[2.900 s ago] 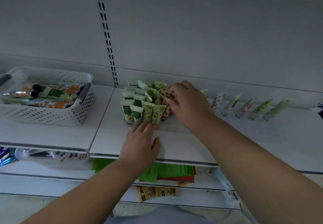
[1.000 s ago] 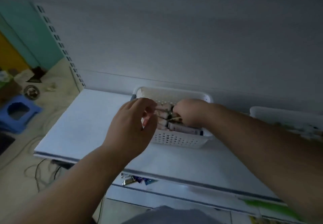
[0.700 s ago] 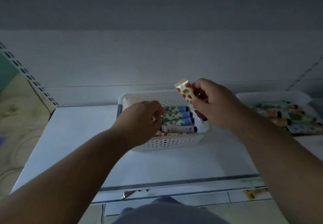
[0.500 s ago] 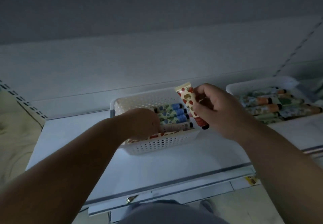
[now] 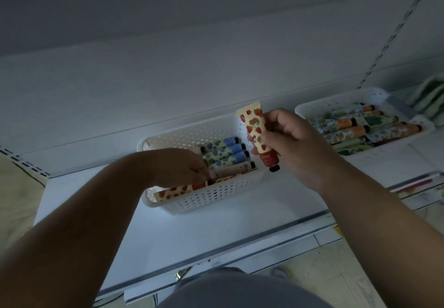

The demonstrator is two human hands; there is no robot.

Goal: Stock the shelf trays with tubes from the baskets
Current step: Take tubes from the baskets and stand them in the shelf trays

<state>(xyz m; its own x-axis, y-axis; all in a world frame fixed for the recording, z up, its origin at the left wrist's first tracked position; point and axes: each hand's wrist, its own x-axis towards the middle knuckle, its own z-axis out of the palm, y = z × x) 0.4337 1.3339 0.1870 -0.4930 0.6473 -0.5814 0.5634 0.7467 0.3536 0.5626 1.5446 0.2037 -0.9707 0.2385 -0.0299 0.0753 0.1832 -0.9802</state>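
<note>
While left hand (image 5: 182,167) digs in basket (image 5: 204,197), grip unclear, right hand (image 5: 286,144) grips strawberry tube (image 5: 255,132)

Right hand (image 5: 292,147) raised, fingers curled; left hand (image 5: 182,167) apparently pinching

Strawberry-print tube (image 5: 257,137) held upright, cap down, beside white basket (image 5: 204,199) of perhaps six lying tubes (image 5: 228,155).
</note>
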